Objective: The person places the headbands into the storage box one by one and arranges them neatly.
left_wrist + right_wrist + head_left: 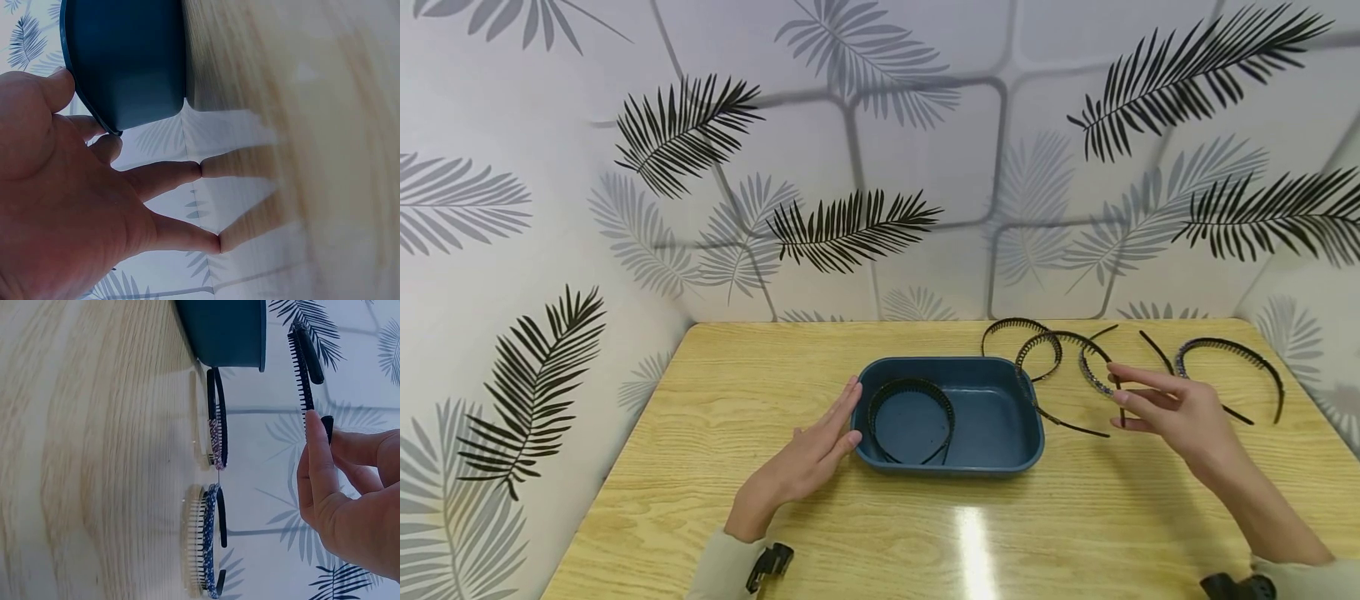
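Observation:
My right hand [1187,417] pinches one end of a black toothed headband [1082,338], raised over the right end of a blue plastic bin [947,470]. In the right wrist view the comb-like teeth of this headband [303,378] point left, and its two ends stand apart. My left hand [812,454] rests against the bin's left side with its fingers extended. The left wrist view has the thumb at the bin's rim [67,50] and two fingertips down on the table. Another black headband [951,408] sits in the left half of the bin.
Behind the bin's right corner lies a dark headband [1022,322]. Farther right are a patterned headband [1093,379] and another dark one [1232,344], near the table's right edge. A leaf-patterned wall covering [925,275] rises behind the wooden table [760,367].

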`<state>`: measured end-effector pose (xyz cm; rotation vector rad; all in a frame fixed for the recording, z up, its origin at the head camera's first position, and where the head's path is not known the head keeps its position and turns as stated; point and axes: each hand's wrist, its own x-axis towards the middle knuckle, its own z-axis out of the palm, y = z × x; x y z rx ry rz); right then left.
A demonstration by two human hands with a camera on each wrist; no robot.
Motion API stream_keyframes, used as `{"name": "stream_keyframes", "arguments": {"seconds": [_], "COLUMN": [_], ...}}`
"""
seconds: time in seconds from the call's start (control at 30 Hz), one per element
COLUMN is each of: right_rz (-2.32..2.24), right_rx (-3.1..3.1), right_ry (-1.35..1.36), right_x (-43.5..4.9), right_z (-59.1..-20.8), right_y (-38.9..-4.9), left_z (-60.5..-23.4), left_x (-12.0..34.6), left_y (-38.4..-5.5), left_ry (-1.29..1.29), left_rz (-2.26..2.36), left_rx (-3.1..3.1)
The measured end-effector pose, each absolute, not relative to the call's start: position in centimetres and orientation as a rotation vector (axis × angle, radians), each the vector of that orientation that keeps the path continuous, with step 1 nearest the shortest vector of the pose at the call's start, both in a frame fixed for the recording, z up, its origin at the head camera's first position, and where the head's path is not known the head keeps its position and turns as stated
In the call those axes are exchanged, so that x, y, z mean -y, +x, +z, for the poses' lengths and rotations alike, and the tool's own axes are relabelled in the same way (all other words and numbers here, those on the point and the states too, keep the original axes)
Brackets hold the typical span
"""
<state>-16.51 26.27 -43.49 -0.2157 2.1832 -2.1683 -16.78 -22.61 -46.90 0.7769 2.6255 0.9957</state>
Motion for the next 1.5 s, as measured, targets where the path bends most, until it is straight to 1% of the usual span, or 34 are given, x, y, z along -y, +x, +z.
{"name": "stream_keyframes", "arguments": {"seconds": [0.57, 1.13, 1.5], "right_rz": [-2.162, -2.023, -2.051], "right_rx": [-2.171, -2.296, -2.25], "right_ry": [-0.33, -0.317, -0.364], "right_x": [-23.2, -19.8, -17.5], "right_z": [-43.2, -42.9, -43.4], "right_y": [-17.4, -17.8, -18.1], "left_z": [-47.2, -47.2, -46.9], "left_x": [22.6, 22.7, 22.7], "left_y": [-16.9, -16.9, -16.8], "left_ry": [0.791, 0.774, 0.763], "left_rz": [0.996, 1.004, 0.999], "left_rx": [-2.642, -2.627, -2.62]}}
